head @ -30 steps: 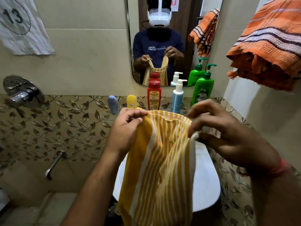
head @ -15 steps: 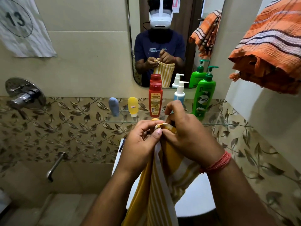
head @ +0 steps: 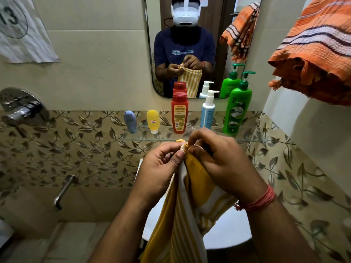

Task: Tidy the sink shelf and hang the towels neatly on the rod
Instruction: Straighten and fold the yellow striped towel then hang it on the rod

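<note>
**Corners of the striped towel pinched together, ready to fold**

You have the yellow-and-white striped towel [head: 182, 211] hanging in front of you over the white sink [head: 228, 232], its top edge gathered just below the glass shelf [head: 245, 134]. Your left hand [head: 159, 171] pinches the upper corner between thumb and curled fingers; your right hand [head: 222, 164] has its fingers curled down onto the same bunched corner, touching the left. Both grips are closed on cloth, neither hand is free.

The towel looks thin, light and limp, so it will sag and twist wherever you let go. Hold it by the hemmed top corners and keep them level; a grip in the middle would likely let it bunch. It should slide easily over a rod, so I would judge an even drape matters more than force.

An orange striped towel [head: 313, 48] sits bunched high on your right, apparently on the rod, though the rod itself is hidden.

On the shelf stand a grey-blue tube [head: 130, 121], a yellow tube [head: 152, 120] with a small sticker too small to read, a red bottle [head: 179, 112] with illegible print, a pale blue pump bottle [head: 208, 111], and a green pump bottle [head: 238, 109] marked "Vatika". A paper sheet [head: 20, 31] on the wall shows "13" in a circle
</note>
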`<state>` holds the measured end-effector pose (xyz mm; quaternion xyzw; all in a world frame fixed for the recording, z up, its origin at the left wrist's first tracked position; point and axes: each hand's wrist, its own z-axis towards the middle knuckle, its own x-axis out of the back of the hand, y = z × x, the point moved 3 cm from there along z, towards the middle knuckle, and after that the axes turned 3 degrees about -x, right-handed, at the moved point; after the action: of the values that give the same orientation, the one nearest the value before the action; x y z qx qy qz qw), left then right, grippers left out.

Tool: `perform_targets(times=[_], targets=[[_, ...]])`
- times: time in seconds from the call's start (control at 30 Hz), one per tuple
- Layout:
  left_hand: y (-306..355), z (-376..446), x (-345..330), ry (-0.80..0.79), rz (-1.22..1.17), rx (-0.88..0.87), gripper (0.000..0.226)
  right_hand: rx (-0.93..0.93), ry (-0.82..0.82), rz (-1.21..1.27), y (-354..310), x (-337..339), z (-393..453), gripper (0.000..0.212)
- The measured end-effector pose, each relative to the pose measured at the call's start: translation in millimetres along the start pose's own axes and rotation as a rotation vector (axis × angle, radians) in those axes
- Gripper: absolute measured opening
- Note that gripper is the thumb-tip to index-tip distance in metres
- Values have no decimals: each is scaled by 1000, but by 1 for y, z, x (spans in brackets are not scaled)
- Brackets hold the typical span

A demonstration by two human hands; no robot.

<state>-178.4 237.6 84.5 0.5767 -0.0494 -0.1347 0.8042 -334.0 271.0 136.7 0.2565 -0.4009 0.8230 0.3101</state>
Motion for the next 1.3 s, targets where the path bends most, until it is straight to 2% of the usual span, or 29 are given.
perform_targets(times=[0.17, 0.27, 0.47, 0.6, 0.8, 0.93, 1.0, 1.03, 1.1, 1.17, 1.23, 1.3], targets=[[-2, 2, 0, 13, 42, -25, 14, -52, 16, 12, 3, 2, 0, 5], [-1, 4, 0, 40, 75, -65, 21, -68, 14, -3, 2, 3, 0, 3], [-5, 3, 2, 97, 101, -119, 12, -79, -47, -55, -2, 5, 1, 3], [-8, 2, 2, 149, 120, -126, 18, -96, -61, -81, -4, 3, 3, 2], [-9, 3, -2, 40, 91, -123, 22, -137, -32, -53, -5, 0, 7, 2], [-10, 4, 0, 73, 138, -140, 15, -186, -39, 40, -5, -4, 9, 3], [-10, 4, 4, 113, 134, -133, 15, -221, -113, 59, -3, -5, 6, 9], [-9, 5, 7, 144, 114, -123, 14, -244, -196, 62, -1, -5, 2, 18], [-6, 7, 18, 223, 58, -105, 11, -212, -366, -37, 0, -2, -11, 35], [-3, 10, 26, 252, 44, -98, 13, -97, -442, -230, -6, 6, -24, 30], [-2, 10, 24, 214, 65, -104, 15, -72, -472, -414, -14, 22, -30, 33], [-2, 8, 15, 156, 45, -97, 16, -39, -405, -567, -23, 42, -31, 27]])
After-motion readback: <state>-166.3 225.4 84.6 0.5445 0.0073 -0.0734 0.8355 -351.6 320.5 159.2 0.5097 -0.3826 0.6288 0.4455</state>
